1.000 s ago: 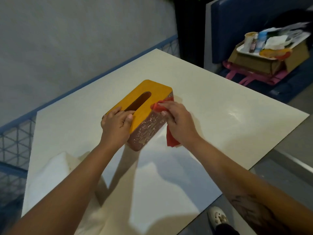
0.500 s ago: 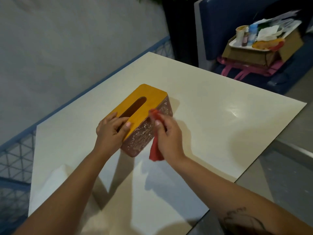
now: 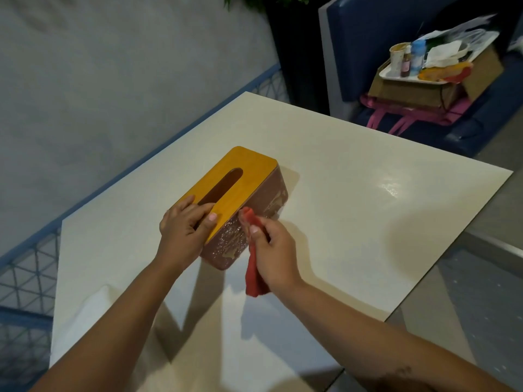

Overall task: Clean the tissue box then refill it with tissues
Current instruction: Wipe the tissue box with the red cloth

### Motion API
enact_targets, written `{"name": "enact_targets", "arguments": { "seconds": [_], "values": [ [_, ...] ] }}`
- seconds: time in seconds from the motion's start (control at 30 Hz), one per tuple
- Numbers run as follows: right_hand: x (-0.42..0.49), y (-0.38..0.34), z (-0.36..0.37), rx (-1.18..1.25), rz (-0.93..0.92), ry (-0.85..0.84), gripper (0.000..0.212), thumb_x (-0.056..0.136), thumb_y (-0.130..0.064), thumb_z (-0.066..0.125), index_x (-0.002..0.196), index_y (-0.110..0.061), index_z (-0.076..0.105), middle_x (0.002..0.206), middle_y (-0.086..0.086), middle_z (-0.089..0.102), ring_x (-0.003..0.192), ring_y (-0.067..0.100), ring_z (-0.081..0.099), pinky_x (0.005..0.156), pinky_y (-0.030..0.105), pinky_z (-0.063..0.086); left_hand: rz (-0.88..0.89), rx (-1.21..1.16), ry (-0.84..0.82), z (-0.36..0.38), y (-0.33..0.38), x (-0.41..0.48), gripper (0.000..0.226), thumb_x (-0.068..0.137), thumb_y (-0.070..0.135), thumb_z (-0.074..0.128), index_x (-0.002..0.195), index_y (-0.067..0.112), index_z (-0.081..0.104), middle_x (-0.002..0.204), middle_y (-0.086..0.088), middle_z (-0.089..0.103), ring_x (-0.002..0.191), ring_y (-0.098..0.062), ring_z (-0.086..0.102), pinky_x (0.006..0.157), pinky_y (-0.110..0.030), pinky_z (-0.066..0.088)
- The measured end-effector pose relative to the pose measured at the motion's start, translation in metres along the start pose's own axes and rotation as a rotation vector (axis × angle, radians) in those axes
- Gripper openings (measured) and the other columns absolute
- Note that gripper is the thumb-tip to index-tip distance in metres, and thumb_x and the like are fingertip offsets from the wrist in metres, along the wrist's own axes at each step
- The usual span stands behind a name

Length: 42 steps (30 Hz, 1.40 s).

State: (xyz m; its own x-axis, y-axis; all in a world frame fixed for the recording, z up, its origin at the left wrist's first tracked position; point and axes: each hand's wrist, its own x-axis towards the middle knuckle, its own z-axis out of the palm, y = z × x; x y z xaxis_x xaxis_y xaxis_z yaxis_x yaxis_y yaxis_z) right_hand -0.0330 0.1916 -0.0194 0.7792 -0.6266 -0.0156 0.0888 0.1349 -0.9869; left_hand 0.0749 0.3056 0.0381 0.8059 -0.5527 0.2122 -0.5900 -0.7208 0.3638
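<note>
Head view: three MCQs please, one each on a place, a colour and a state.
1. Where is the red cloth?
A. Held by the right hand against the tissue box on its long side
B. Spread flat over the top of the box
C. Dropped on the floor

2. What colour is the lid of the box?
A. Blue
B. White
C. Yellow-orange

3. What state is the slot in the lid in?
A. A tissue sticks out of it
B. Nothing sticks out of it
C. It is stuffed with the cloth

Key:
1 A: the cloth's upper end meets the brown side and the rest hangs from the hand.
2 C: the top panel is yellow-orange above brown sides.
3 B: the slot shows only a dark inside, and the left hand grips the near end of the box.
</note>
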Motion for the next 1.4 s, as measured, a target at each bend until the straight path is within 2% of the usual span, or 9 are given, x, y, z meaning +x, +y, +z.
{"name": "enact_targets", "arguments": {
  "seconds": [0.2, 0.33, 0.5, 0.63, 0.73, 0.97, 1.17, 1.3, 1.4],
  "values": [
    [0.038, -0.014, -0.016, 0.044, 0.079, 0.227, 0.026, 0.098, -0.019, 0.044, 0.117, -0.015, 0.061, 0.107, 0.005, 0.062, 0.092, 0.015, 0.058, 0.071, 0.017, 0.047, 0.021, -0.010, 0.001, 0.001, -0.001, 0.001, 0.096, 0.065, 0.090, 0.010, 0.118, 0.030, 0.062, 0.125, 0.008, 0.058, 0.139, -0.020, 0.028, 0.107, -0.052, 0.015],
    [0.058, -0.013, -0.021, 0.001, 0.059, 0.300, 0.025, 0.097, -0.019, 0.044, 0.114, -0.015, 0.062, 0.107, 0.005, 0.062, 0.098, 0.021, 0.059, 0.090, 0.042, 0.050, 0.020, -0.009, 0.004, 0.000, 0.002, 0.000, 0.083, 0.073, 0.083, 0.020, 0.118, 0.028, 0.062, 0.124, 0.008, 0.058, 0.139, -0.020, 0.028, 0.107, -0.050, 0.014],
    [0.020, -0.004, -0.001, -0.030, 0.034, 0.186, 0.021, 0.097, -0.023, 0.046, 0.110, -0.021, 0.062, 0.100, -0.004, 0.059, 0.090, 0.008, 0.056, 0.079, 0.018, 0.047, 0.016, 0.017, 0.001, 0.001, 0.001, 0.001, 0.064, 0.080, 0.064, 0.028, 0.119, 0.027, 0.062, 0.126, 0.006, 0.059, 0.139, -0.020, 0.028, 0.107, -0.049, 0.015],
    [0.006, -0.009, -0.005, -0.079, 0.124, 0.002, 0.017, 0.096, -0.024, 0.049, 0.093, -0.024, 0.066, 0.092, 0.000, 0.068, 0.084, 0.017, 0.063, 0.076, 0.031, 0.051, 0.019, 0.025, 0.009, 0.002, -0.003, 0.003, 0.073, 0.075, 0.068, 0.021, 0.119, 0.027, 0.062, 0.126, 0.005, 0.060, 0.139, -0.019, 0.028, 0.107, -0.048, 0.015],
    [0.011, -0.020, -0.023, 0.180, 0.298, -0.029, 0.017, 0.094, -0.018, 0.052, 0.082, -0.020, 0.064, 0.087, 0.009, 0.068, 0.076, 0.023, 0.064, 0.071, 0.036, 0.053, 0.023, 0.026, 0.007, 0.002, -0.004, 0.003, 0.071, 0.076, 0.068, 0.023, 0.119, 0.027, 0.062, 0.126, 0.006, 0.060, 0.139, -0.018, 0.027, 0.107, -0.048, 0.015],
    [0.034, -0.024, -0.061, 0.513, 0.555, -0.099, 0.019, 0.085, -0.016, 0.060, 0.101, -0.009, 0.053, 0.074, 0.007, 0.060, 0.056, 0.015, 0.057, 0.053, 0.024, 0.046, 0.011, 0.020, 0.013, 0.003, -0.005, 0.003, 0.058, 0.082, 0.059, 0.031, 0.119, 0.028, 0.062, 0.127, 0.006, 0.059, 0.139, -0.018, 0.027, 0.109, -0.049, 0.013],
    [0.030, -0.018, -0.067, 0.295, 0.317, -0.083, 0.005, 0.090, -0.004, 0.055, 0.090, -0.009, 0.056, 0.108, 0.028, 0.062, 0.102, 0.045, 0.060, 0.089, 0.056, 0.048, 0.007, 0.019, 0.021, 0.004, -0.004, 0.003, 0.055, 0.083, 0.057, 0.033, 0.119, 0.026, 0.062, 0.126, 0.005, 0.060, 0.139, -0.019, 0.029, 0.109, -0.050, 0.013],
    [0.023, -0.019, -0.064, 0.050, 0.126, -0.024, 0.016, 0.087, -0.016, 0.063, 0.074, -0.024, 0.061, 0.122, 0.004, 0.053, 0.112, 0.032, 0.055, 0.091, 0.045, 0.050, 0.022, 0.015, 0.019, 0.004, -0.005, 0.003, 0.067, 0.078, 0.067, 0.026, 0.118, 0.027, 0.062, 0.124, 0.006, 0.061, 0.138, -0.018, 0.030, 0.108, -0.049, 0.014],
    [0.021, -0.019, -0.065, 0.033, 0.109, 0.028, 0.012, 0.086, -0.029, 0.060, 0.074, -0.032, 0.062, 0.105, 0.003, 0.057, 0.098, 0.022, 0.060, 0.084, 0.041, 0.053, 0.028, 0.005, 0.027, 0.004, -0.004, 0.002, 0.069, 0.076, 0.068, 0.024, 0.118, 0.027, 0.063, 0.124, 0.006, 0.061, 0.138, -0.019, 0.030, 0.108, -0.048, 0.014]
  ]
}}
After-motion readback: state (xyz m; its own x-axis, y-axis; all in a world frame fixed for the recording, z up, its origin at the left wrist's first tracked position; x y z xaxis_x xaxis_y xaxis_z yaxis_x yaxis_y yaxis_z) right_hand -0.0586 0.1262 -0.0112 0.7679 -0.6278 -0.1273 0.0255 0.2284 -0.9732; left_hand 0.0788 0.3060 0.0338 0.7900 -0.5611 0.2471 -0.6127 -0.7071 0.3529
